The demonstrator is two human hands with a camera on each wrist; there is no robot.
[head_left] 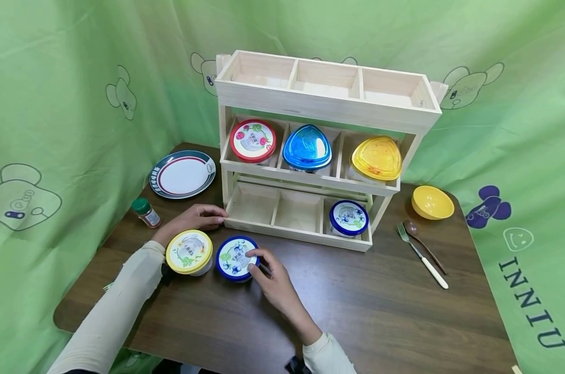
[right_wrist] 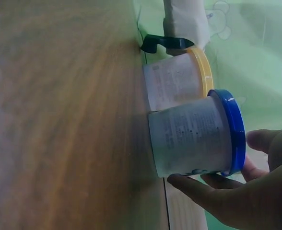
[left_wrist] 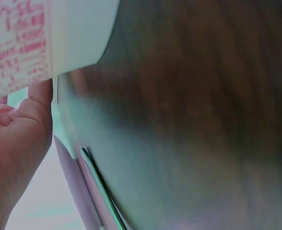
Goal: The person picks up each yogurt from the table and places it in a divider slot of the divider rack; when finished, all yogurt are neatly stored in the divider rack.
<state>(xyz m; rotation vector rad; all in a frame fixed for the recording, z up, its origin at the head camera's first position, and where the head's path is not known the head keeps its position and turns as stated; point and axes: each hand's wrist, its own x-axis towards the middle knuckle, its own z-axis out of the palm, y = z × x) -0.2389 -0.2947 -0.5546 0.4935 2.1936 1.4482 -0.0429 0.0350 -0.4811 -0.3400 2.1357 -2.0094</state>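
My right hand (head_left: 275, 283) is at a tub with a blue lid (head_left: 236, 258) and blueberry print, standing on the table. Thumb and fingers hold it at the lid and upper side, as the right wrist view shows on the tub (right_wrist: 193, 136). My left hand (head_left: 199, 217) reaches to the left end of the wooden shelf (head_left: 282, 232), its straight fingertips touching the lower tier's corner. A tub with a yellow lid (head_left: 189, 253) stands beside the left forearm, left of the blue-lidded one. Its printed white side (left_wrist: 78, 33) fills the left wrist view's upper left corner.
On the middle tier sit a red-lidded tub (head_left: 253, 140), a blue triangular-lidded container (head_left: 307, 148) and a yellow one (head_left: 378, 158). Another blue-lidded tub (head_left: 349, 218) occupies the lower right compartment. Around lie a plate (head_left: 182, 174), spice jar (head_left: 146, 213), yellow bowl (head_left: 432, 202), fork (head_left: 422, 255) and spoon (head_left: 425, 246).
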